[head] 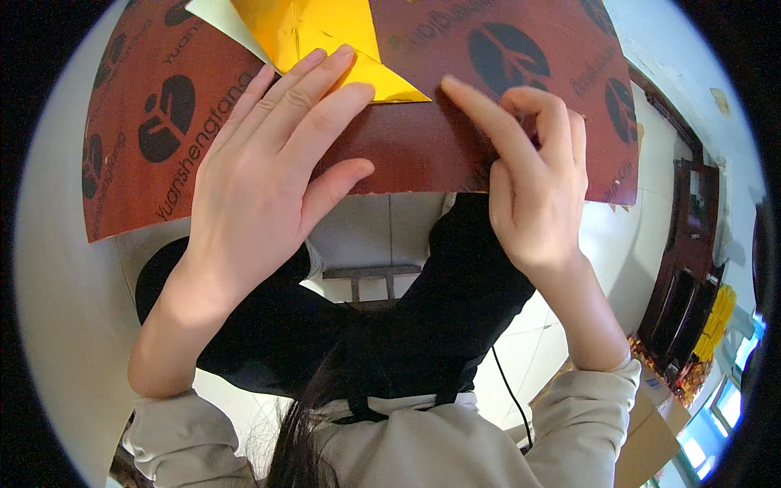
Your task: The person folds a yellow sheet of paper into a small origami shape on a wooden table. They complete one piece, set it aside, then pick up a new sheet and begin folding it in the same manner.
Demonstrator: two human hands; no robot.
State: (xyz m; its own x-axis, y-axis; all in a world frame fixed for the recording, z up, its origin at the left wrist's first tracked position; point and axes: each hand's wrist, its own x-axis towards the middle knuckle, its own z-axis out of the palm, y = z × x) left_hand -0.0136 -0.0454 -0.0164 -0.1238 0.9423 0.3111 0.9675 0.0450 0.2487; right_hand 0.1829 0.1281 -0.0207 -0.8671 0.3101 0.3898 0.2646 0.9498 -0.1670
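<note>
A sheet of yellow paper (pixel 329 27) with creases and a folded, pointed corner lies on a reddish-brown printed board (pixel 415 140) at the top of the view. One pale face of the paper shows at its left edge. My left hand (pixel 262 152) rests flat on the paper's lower left part, fingers spread a little, gripping nothing. To the right of the paper's pointed tip is my right hand (pixel 531 158), its index finger stretched out towards the tip without touching it and its other fingers curled. Nothing shows in the right hand.
The board's near edge runs above my legs in black trousers (pixel 482 250). A black cable (pixel 511 384) hangs over the tiled floor at lower right. Further right are a cardboard box (pixel 647 439), a dark wooden door (pixel 683 262) and a yellow bundle (pixel 715 323).
</note>
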